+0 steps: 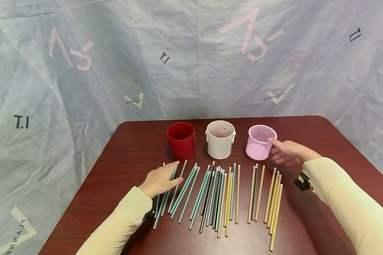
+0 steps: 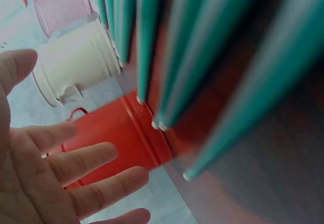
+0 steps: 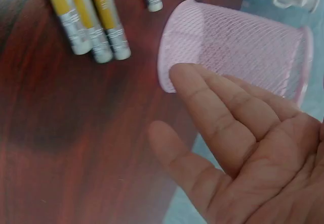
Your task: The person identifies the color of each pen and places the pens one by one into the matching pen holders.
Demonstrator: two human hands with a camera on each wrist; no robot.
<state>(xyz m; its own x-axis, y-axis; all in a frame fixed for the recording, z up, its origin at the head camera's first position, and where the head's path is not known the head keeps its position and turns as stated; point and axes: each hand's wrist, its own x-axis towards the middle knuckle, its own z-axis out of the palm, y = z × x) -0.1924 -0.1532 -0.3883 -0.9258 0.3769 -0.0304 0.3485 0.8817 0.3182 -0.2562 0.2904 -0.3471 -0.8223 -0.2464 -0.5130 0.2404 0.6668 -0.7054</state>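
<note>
My left hand (image 1: 161,179) hovers over the leftmost teal pencils (image 1: 159,209), fingers extended and holding nothing. In the left wrist view its fingers spread in front of the red bucket (image 2: 119,138), with teal pencils (image 2: 147,42) beside them. My right hand (image 1: 290,152) is beside the pink mesh pencil cup (image 1: 257,150), its fingers loosely bent and nothing in them. The right wrist view shows its fingertips (image 3: 185,75) overlapping the cup's side; whether they touch it I cannot tell. Yellow pencils (image 3: 83,11) lie close by, eraser ends toward the cup.
A white bucket (image 1: 220,147) stands between the red bucket and the pink cup. Black pencils (image 1: 207,198), gold pencils (image 1: 237,194) and more teal ones lie in a row across the dark red table (image 1: 134,141). A printed cloth (image 1: 185,71) hangs behind.
</note>
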